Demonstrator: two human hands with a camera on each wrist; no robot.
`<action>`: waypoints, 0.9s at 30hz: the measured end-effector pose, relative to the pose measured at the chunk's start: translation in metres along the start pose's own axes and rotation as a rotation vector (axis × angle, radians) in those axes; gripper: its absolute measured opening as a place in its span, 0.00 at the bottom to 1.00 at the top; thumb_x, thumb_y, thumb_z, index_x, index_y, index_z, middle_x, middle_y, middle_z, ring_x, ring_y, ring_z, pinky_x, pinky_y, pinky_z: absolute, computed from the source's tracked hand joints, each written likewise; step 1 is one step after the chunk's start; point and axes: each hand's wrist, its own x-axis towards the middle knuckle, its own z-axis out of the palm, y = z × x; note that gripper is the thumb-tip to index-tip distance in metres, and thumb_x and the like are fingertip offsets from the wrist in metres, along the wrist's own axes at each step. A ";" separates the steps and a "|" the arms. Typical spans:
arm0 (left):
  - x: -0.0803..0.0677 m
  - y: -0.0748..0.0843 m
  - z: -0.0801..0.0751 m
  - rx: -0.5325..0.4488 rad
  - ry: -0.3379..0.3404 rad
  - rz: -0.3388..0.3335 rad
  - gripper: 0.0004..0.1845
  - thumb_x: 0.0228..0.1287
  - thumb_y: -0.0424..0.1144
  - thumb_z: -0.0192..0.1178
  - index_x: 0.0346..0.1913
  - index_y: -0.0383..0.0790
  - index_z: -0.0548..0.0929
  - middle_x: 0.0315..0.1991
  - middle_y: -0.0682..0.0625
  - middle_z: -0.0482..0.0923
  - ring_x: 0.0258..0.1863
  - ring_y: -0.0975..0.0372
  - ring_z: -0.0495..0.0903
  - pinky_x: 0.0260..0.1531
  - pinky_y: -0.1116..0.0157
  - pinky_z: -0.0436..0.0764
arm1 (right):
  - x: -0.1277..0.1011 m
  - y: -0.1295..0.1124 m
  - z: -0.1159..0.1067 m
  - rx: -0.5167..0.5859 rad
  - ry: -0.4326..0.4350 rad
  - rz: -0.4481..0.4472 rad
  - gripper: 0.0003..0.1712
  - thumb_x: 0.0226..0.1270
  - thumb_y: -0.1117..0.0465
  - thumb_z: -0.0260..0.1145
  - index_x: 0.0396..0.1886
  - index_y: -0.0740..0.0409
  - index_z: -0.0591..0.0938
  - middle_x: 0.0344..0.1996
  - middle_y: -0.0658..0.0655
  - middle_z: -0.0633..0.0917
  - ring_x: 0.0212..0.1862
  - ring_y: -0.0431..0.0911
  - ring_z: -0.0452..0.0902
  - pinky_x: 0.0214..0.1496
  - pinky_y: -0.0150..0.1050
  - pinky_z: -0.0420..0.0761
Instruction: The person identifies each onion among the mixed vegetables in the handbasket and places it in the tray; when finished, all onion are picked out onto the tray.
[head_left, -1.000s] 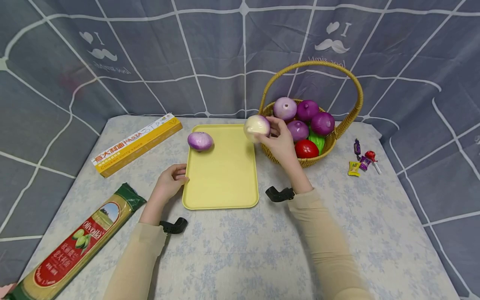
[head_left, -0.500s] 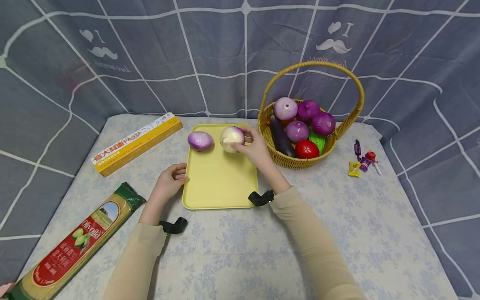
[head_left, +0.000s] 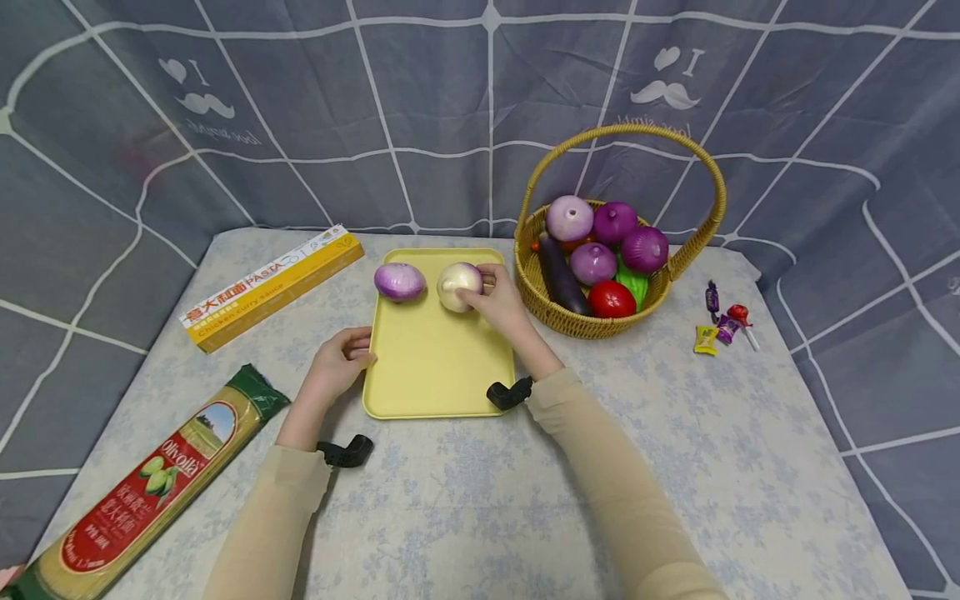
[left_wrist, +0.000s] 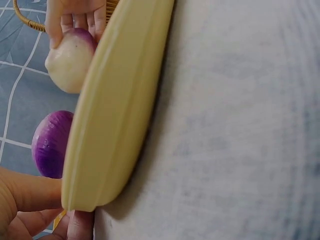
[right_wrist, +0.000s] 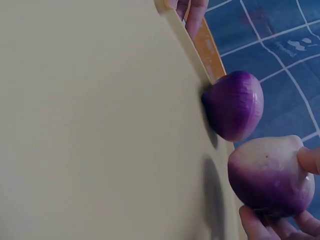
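- The right hand (head_left: 504, 302) curls its fingers round a pale onion (head_left: 459, 286), holding it on the far end of the yellow tray (head_left: 438, 367).
- A purple onion (head_left: 399, 281) lies just beside it.
- The left hand (head_left: 339, 364) pinches the tray's left edge.
- A basket (head_left: 542, 293) stands to the right of the tray.
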 end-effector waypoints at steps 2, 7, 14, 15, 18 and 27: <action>0.000 0.000 0.000 -0.004 0.001 -0.007 0.27 0.71 0.31 0.55 0.71 0.33 0.66 0.61 0.35 0.72 0.58 0.48 0.74 0.52 0.61 0.78 | 0.001 0.003 0.001 -0.012 0.004 0.011 0.35 0.62 0.64 0.70 0.65 0.68 0.67 0.61 0.68 0.75 0.63 0.58 0.74 0.63 0.46 0.77; 0.000 -0.002 0.000 -0.006 0.003 -0.012 0.27 0.71 0.31 0.55 0.71 0.33 0.66 0.61 0.35 0.72 0.58 0.48 0.74 0.50 0.64 0.78 | 0.005 0.012 0.001 -0.051 0.018 0.053 0.35 0.64 0.59 0.70 0.66 0.67 0.67 0.62 0.67 0.75 0.64 0.57 0.72 0.64 0.46 0.76; 0.001 -0.003 0.000 -0.009 0.004 0.000 0.27 0.71 0.31 0.55 0.71 0.33 0.67 0.60 0.35 0.73 0.57 0.49 0.75 0.47 0.67 0.77 | 0.006 0.019 0.000 -0.082 0.008 0.050 0.36 0.69 0.55 0.65 0.71 0.65 0.64 0.64 0.67 0.75 0.66 0.55 0.72 0.65 0.45 0.75; 0.001 -0.003 0.000 -0.009 0.005 0.003 0.27 0.71 0.31 0.55 0.71 0.33 0.67 0.60 0.35 0.73 0.57 0.48 0.75 0.48 0.67 0.78 | 0.007 0.019 0.000 -0.087 0.005 0.050 0.37 0.70 0.54 0.64 0.71 0.65 0.63 0.65 0.67 0.74 0.66 0.54 0.72 0.65 0.45 0.75; 0.001 -0.003 0.000 -0.006 0.009 0.012 0.27 0.71 0.31 0.55 0.70 0.32 0.67 0.60 0.35 0.73 0.58 0.48 0.75 0.48 0.66 0.78 | 0.006 0.019 -0.001 -0.099 -0.004 0.045 0.39 0.71 0.54 0.63 0.74 0.66 0.60 0.67 0.67 0.72 0.67 0.54 0.70 0.67 0.45 0.73; 0.000 -0.004 0.000 -0.022 0.006 0.010 0.27 0.71 0.31 0.55 0.71 0.33 0.67 0.61 0.35 0.73 0.58 0.48 0.75 0.45 0.71 0.78 | 0.001 0.016 -0.003 -0.200 0.010 0.003 0.41 0.70 0.56 0.64 0.75 0.66 0.58 0.71 0.68 0.67 0.71 0.56 0.65 0.71 0.45 0.69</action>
